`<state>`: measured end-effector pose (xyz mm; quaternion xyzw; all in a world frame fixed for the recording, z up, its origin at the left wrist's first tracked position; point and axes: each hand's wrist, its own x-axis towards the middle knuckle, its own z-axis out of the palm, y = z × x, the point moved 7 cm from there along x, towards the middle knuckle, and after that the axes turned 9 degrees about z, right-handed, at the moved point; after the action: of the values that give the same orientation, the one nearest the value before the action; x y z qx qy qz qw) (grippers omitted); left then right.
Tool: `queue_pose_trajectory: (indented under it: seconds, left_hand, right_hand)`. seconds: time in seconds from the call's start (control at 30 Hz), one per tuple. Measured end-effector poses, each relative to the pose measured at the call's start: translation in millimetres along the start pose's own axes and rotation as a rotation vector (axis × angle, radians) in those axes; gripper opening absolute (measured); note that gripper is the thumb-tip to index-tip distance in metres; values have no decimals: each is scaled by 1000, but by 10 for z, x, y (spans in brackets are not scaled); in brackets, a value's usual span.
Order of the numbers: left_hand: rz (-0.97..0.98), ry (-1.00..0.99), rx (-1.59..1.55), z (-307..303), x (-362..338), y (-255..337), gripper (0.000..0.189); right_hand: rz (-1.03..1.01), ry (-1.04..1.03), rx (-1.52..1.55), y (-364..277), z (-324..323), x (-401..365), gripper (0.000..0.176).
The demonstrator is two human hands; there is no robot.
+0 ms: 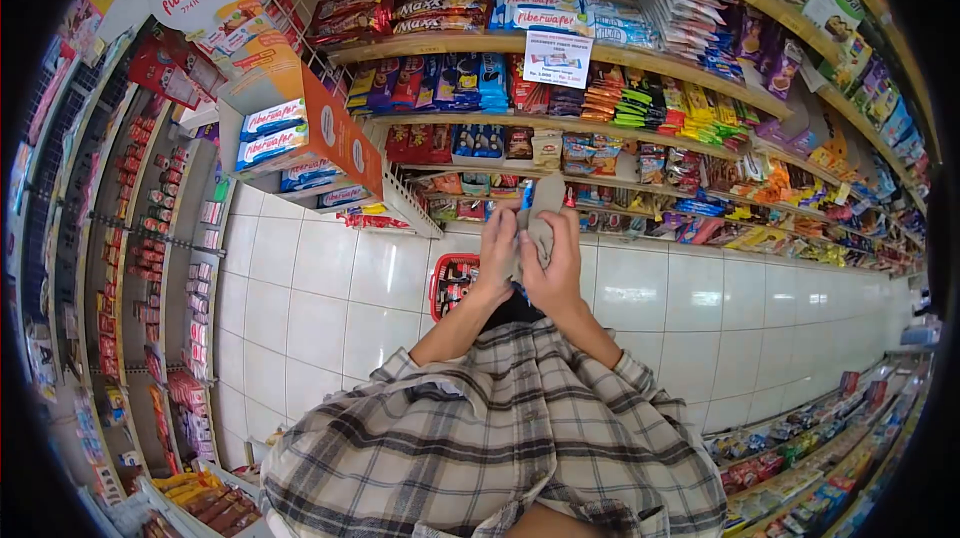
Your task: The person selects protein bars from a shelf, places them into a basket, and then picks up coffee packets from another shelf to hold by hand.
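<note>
Both hands are raised in front of my body, close together, before the snack shelves. My right hand [553, 263] is closed on a grey-brown piece of cardboard [547, 198] that stands up between the hands, its thumb pressed on the near face. The fingers of my left hand [498, 253] are wrapped against the cardboard's left side. A narrow blue strip [526, 195] shows along that side, above the left fingers. Below the left hand, a red basket [434, 290] with dark and red packs in it sits on the floor.
Ahead, snack shelves [460, 43] hold rows of bars and packets, with a white price sign [557, 60] hanging off one. An orange display box [345, 133] of fiberwafer packs juts out at the left. More racks [130, 268] line the far left. White floor tiles [320, 323] lie beneath.
</note>
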<state>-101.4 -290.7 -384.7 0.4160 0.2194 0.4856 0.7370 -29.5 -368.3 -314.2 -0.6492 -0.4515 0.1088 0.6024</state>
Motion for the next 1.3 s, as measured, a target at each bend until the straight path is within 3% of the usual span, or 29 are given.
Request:
queue_pose_trajectory:
  seconds: [0.07, 0.23, 0.33, 0.47, 0.53, 0.63, 0.67, 0.73, 0.8, 0.93, 0.97, 1.07, 1.1, 1.2, 1.3]
  left_hand:
    - [64, -169, 6, 96, -9, 30, 44]
    - [101, -263, 129, 346, 11, 152, 45]
    - [-52, -269, 196, 396, -20, 25, 40]
    - [-319, -146, -33, 314, -46, -310, 35]
    - [-351, -29, -198, 266, -25, -418, 38]
    - [-344, 103, -325, 287, 65, -462, 59]
    - [-333, 139, -348, 306, 89, -444, 68]
    - [-331, 47, -472, 362, 6, -352, 73]
    - [-282, -100, -659, 354, -66, -346, 74]
    - [-165, -32, -120, 118, -81, -503, 75]
    - [-111, -46, -134, 113, -66, -447, 70]
    - [-195, -44, -131, 116, -102, -413, 60]
    - [-268, 20, -138, 157, -87, -396, 65]
    - [-314, 16, -126, 264, -61, -380, 61]
    - [-369, 139, -291, 238, -65, -458, 53]
  right_hand:
    - [4, 20, -45, 6, -78, 94, 28]
    - [-133, 143, -122, 73, -296, 416, 25]
    - [3, 172, -80, 346, -387, 702, 24]
    - [66, 245, -82, 537, -500, 934, 22]
    - [161, 267, 4, 467, -589, 979, 22]
    - [75, 84, 24, 202, -579, 784, 25]
    - [-59, -5, -16, 89, -494, 674, 26]
    - [-279, -144, -113, -125, -284, 444, 30]
    - [-249, -161, -117, -54, -203, 383, 27]
    - [-238, -110, -185, 69, -185, 538, 26]
    - [-244, -92, -202, 77, -201, 595, 25]
    - [-198, -41, -218, 183, -255, 824, 24]
    - [-178, -17, -205, 262, -262, 901, 24]
    - [-142, 59, -216, 539, -272, 1132, 24]
    - [-81, 84, -202, 703, -347, 1252, 23]
